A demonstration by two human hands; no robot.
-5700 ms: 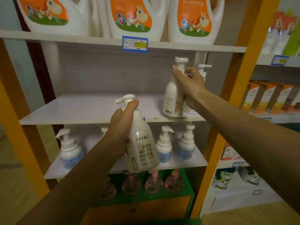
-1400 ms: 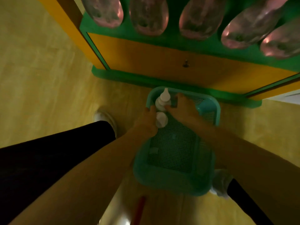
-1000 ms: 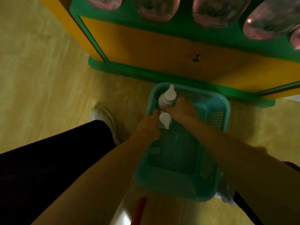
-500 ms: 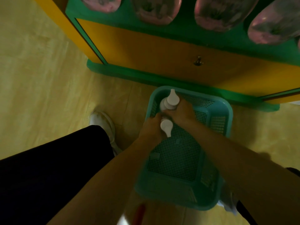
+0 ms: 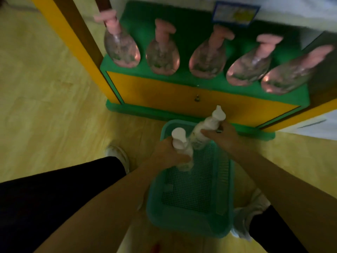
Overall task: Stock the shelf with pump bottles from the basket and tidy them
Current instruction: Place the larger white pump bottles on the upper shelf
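A teal plastic basket (image 5: 189, 225) sits on the floor between my feet, below the shelf unit. My left hand (image 5: 167, 154) grips a white pump bottle (image 5: 180, 143) held above the basket's far left part. My right hand (image 5: 220, 136) holds a second white pump bottle (image 5: 206, 128), tilted with its pump head pointing up toward the shelf base. Both bottles are lifted off the mesh bottom. The basket floor under them shows no other bottles.
The bottom green shelf (image 5: 182, 79) carries a row of clear pink pump bottles (image 5: 122, 50). An orange panel (image 5: 164, 95) with a small knob fronts the base. My white shoes (image 5: 118, 156) and dark trouser legs flank the basket on yellow flooring.
Both hands have raised the two bottles out of the basket. My view has tilted up, showing more of the bottom shelf.
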